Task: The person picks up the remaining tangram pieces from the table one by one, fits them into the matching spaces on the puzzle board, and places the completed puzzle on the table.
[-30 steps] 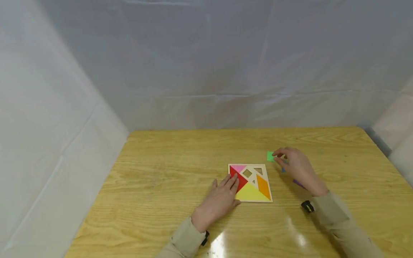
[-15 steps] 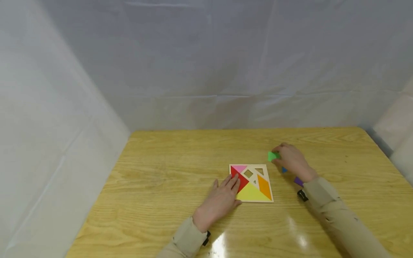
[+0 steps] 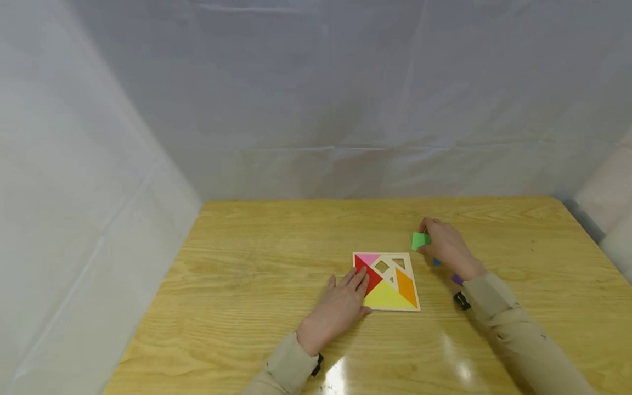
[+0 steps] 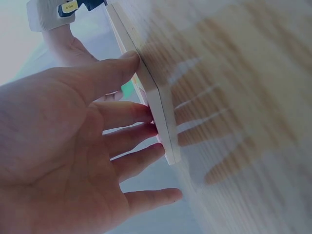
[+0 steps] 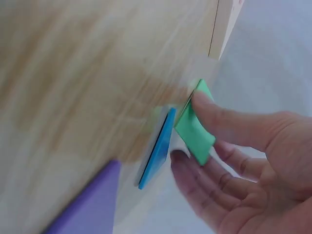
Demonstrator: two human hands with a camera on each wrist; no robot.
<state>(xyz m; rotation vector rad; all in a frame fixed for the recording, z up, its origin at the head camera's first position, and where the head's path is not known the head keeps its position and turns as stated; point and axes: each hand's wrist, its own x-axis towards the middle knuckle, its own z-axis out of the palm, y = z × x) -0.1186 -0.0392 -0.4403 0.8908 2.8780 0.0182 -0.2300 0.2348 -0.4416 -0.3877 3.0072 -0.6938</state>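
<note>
A square wooden tangram board (image 3: 418,296) lies on the table, with pink, red, yellow and orange pieces set in it. Straight fingers of my left hand (image 3: 338,310) rest on the red triangle (image 3: 371,278), while the thumb touches the board's edge (image 4: 158,105). Beyond the board's far right corner, my right hand (image 3: 448,247) pinches a green square tangram piece (image 3: 419,240) between thumb and fingers. In the right wrist view this green piece (image 5: 196,131) stands tilted against the table. Close by lie a blue piece (image 5: 158,148) and a purple piece (image 5: 90,204), both partly hidden in the head view.
Cut-outs, among them a square one (image 3: 382,266) and a triangular one (image 3: 399,263), show in the board's upper right part. Wood grain marks the table (image 3: 247,274). Pale sheeting (image 3: 296,99) hangs behind it and at the sides.
My right hand has moved slightly forward and closed its thumb and fingers on the green square, which has shifted and turned a little. My left hand stays on the board.
</note>
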